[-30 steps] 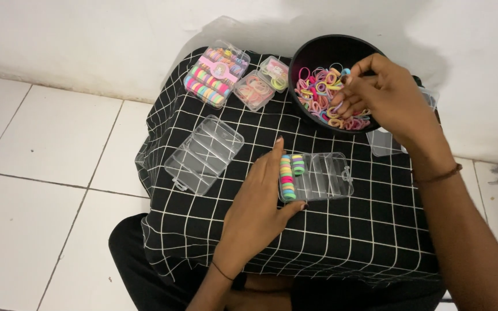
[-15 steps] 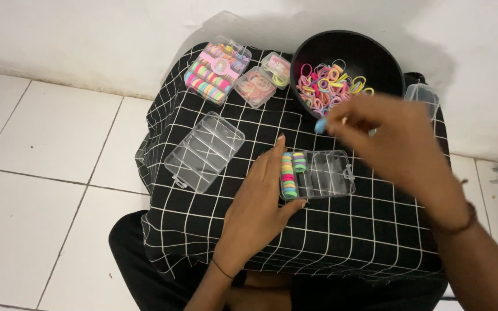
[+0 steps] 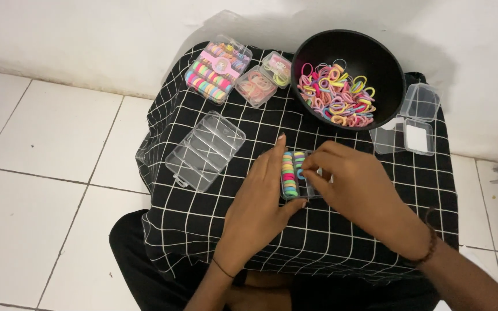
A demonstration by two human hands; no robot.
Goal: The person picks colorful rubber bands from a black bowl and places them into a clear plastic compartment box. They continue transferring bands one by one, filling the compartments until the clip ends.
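A small clear compartment box (image 3: 293, 173) lies on a black cloth with a white grid (image 3: 214, 219). Rows of coloured hair ties fill its left compartments. My left hand (image 3: 260, 207) lies flat against the box's left side and holds it steady. My right hand (image 3: 353, 190) covers the box's right half, its fingertips pinching a blue hair tie (image 3: 301, 173) over a compartment. A black bowl (image 3: 376, 63) behind holds several loose pastel hair ties (image 3: 335, 98).
An empty clear compartment box (image 3: 206, 151) lies at the left. Filled boxes of hair ties (image 3: 217, 70) and two smaller ones (image 3: 256, 86) stand at the back. Empty small clear boxes (image 3: 413, 118) sit right of the bowl. White floor tiles surround the low table.
My right hand left the black bowl with a blue hair tie and came down to the small box. My left hand stayed on the box.
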